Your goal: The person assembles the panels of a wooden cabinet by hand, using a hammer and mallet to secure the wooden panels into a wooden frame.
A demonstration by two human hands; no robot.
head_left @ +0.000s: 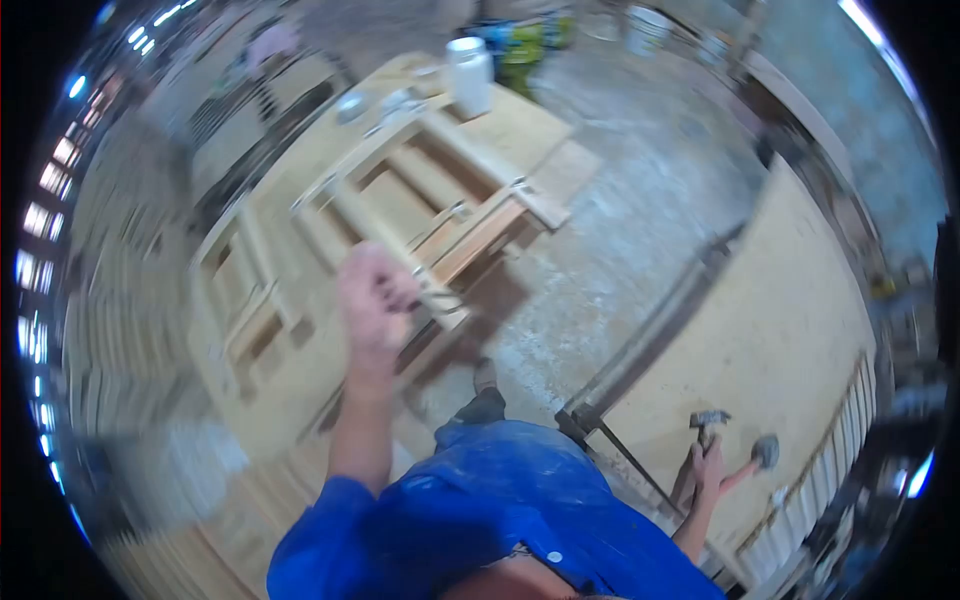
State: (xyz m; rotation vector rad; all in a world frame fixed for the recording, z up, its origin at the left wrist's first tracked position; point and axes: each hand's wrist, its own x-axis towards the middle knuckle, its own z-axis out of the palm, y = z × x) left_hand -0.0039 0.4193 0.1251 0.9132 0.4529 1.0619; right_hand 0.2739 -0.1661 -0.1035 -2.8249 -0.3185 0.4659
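My left hand (372,300), slightly blurred, is closed with its fingers curled in. It overlaps the near corner of a pale wooden frame (375,150) with crossbars, and I cannot tell what is inside the fist. A smaller wooden frame (262,262) lies to the left on the same wooden worktable (330,375). Off to the right, my right hand (707,466) is closed around a hammer (709,418), its metal head upward. Beside it is a mallet (765,450) with a dark head, its reddish handle reaching toward my fingers, over a second board-topped table (770,330).
A white plastic bottle (469,78) stands at the worktable's far end, near small clear containers (395,102). Stacked wooden pieces (130,300) fill the left side. Concrete floor (640,170) runs between the tables. A white bucket (648,30) sits far back.
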